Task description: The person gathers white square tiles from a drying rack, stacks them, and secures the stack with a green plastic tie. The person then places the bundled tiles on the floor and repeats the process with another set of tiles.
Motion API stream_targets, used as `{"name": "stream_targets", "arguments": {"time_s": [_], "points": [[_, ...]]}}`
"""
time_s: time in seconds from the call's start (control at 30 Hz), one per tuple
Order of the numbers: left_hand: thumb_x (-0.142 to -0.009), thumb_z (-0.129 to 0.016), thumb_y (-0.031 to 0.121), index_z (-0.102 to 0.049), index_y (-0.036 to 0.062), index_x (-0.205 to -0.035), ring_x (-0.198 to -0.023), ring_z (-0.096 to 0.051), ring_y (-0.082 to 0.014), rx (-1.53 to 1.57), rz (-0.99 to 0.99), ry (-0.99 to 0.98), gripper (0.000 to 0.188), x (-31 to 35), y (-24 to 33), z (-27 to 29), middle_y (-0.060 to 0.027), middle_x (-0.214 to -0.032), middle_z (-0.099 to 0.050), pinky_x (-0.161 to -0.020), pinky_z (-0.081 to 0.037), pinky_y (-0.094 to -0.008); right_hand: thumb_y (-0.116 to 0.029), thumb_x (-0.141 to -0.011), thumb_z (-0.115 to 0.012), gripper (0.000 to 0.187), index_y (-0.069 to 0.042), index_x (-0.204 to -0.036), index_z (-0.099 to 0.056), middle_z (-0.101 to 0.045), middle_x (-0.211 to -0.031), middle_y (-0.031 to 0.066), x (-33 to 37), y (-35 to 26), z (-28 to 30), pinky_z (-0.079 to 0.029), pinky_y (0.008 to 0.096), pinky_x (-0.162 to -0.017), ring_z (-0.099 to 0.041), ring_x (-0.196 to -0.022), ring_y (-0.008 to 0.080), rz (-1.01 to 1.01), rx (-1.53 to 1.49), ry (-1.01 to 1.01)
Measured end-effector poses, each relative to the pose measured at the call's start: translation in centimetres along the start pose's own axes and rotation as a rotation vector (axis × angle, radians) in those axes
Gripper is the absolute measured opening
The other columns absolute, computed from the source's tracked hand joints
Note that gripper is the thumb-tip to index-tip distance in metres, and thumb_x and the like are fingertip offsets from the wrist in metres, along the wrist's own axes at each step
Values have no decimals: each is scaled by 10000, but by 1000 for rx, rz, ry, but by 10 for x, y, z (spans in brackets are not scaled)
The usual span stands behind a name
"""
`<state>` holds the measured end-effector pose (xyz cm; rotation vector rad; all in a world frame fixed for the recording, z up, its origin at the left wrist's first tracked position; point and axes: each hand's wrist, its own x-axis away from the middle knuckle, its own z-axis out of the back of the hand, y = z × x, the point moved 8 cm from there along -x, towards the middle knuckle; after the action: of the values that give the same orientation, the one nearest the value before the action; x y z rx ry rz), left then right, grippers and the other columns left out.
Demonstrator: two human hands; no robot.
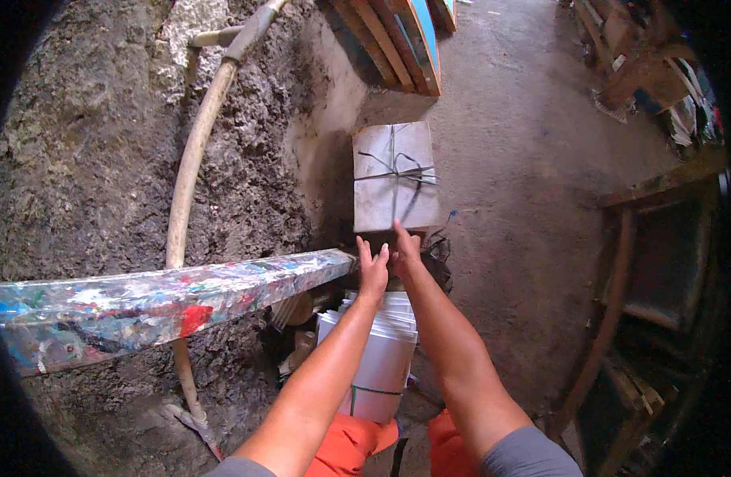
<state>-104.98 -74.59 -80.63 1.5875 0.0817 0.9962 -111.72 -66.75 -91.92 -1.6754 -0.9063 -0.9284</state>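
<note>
A pale, block-shaped bundle (375, 149) tied crosswise with dark cord lies ahead of me, its knot near the middle of the top. Both my hands are at its near edge. My left hand (372, 269) has its fingers apart and nothing visible in them. One finger of my right hand (407, 245) stretches up to the bundle's near edge; its other fingers are partly hidden. Closer to me, between my forearms, stands a stack of white sheets (381, 350) bound with a thin green string. Something dark and crumpled (439, 266) sits beside my right hand.
A paint-spattered beam (182, 310) juts in from the left, ending near my left hand. Behind it a pale pipe (192, 159) runs along a rough wall (87, 143). Wooden frames (397, 48) lean at the back; more wooden pieces (620, 278) stand at right on the floor (517, 159).
</note>
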Motion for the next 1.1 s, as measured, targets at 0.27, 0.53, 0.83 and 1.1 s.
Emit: {"name": "stream_targets", "arguments": {"time_s": [0.27, 0.53, 0.83, 1.1], "points": [[-1058, -513, 226, -186, -31, -1574, -1499, -290, -278, -145, -82, -296, 663, 34, -7, 21, -238, -1624, -256, -1212, -242, -370, -480, -867, -758, 909, -89, -1557, -312, -426, -1513, 202, 65, -9, 16, -458, 486, -1013, -468, -1347, 351, 315, 271, -160], [-900, -747, 386, -451, -23, -1427, -1253, -568, -345, -828, -309, 279, 730, 173, -9, 168, -253, -1338, -591, -1076, -419, -429, -524, -752, -836, 928, 29, -1383, -439, -568, -1332, 249, 224, 89, 132, -441, 444, -1036, -555, -1242, 347, 394, 716, 333], [-744, -810, 625, -586, -35, -1207, -1128, -636, -344, -565, 116, 102, 837, 173, -45, 213, -235, -1193, -661, -977, -481, -448, -460, -733, -868, 841, 2, -1303, -457, -613, -1275, 238, 280, 128, 131, -497, 447, -966, -626, -1151, 364, 288, 552, 7], [-720, -842, 603, -613, -44, -1134, -1029, -660, -356, -693, -51, 187, 801, 241, 53, 174, -211, -1082, -691, -912, -504, -472, -428, -794, -830, 796, -59, -1368, -421, -640, -1236, 205, 381, 68, 152, -503, 426, -947, -639, -1132, 333, 413, 558, 90]]}}
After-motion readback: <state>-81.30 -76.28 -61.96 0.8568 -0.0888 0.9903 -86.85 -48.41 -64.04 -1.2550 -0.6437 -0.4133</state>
